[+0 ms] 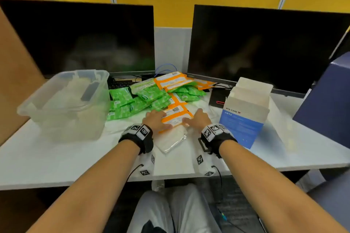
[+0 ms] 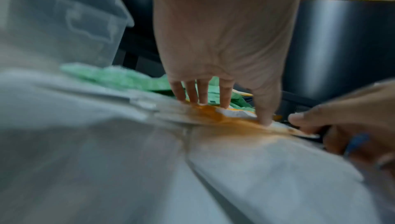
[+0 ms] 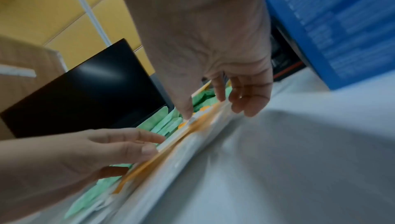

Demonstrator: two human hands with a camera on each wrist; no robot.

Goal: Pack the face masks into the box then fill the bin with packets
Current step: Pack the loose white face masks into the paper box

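Note:
An orange-and-white packet (image 1: 176, 117) lies at the table's middle, on top of a clear-wrapped white face mask (image 1: 170, 142). My left hand (image 1: 157, 117) rests on the packet's left side with straight fingers and thumb pressing down (image 2: 224, 106). My right hand (image 1: 198, 118) touches its right side, thumb on the packet and fingers loosely bent (image 3: 213, 107). The open blue-and-white mask box (image 1: 242, 125) stands just right of my right hand. The clear plastic bin (image 1: 37, 104) sits at the left. Green packets (image 1: 132, 100) and more orange ones (image 1: 174, 79) are heaped behind my hands.
Two dark monitors (image 1: 85, 39) (image 1: 265, 47) stand along the back. A dark blue object (image 1: 325, 100) is at the right edge. A small black device (image 1: 217, 100) lies behind the box. The table's front edge (image 1: 94, 181) is near my forearms.

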